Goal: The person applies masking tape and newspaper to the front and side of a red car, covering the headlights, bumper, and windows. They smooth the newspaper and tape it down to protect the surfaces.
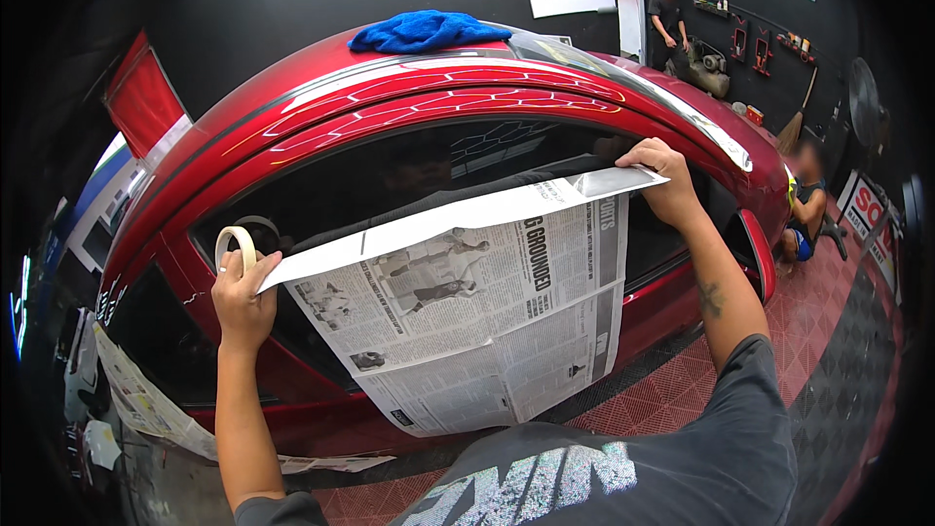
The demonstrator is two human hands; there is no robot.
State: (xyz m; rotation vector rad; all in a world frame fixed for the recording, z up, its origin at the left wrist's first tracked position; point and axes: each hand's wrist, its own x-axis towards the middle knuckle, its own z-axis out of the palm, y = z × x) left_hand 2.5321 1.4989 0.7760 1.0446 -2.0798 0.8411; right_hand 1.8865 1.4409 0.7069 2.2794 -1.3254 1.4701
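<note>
A sheet of newspaper (477,360) is stretched between my two hands in front of the side window (390,175) of a red car (243,127). Its top edge is folded over into a pale strip, while the rest hangs down over the door. My left hand (243,302) pinches the upper left corner and also carries a roll of masking tape (248,249), upright by the fingers. At the upper right corner, my right hand (664,180) grips the folded edge close to the window frame. Whether the sheet touches the glass I cannot tell.
A blue cloth (424,32) lies on the car's roof. More newspaper (146,394) hangs along the rear side. The side mirror (757,251) juts out at right. One person (806,200) crouches near the car's front; another (667,19) stands farther back. A broom (794,127) leans on the wall.
</note>
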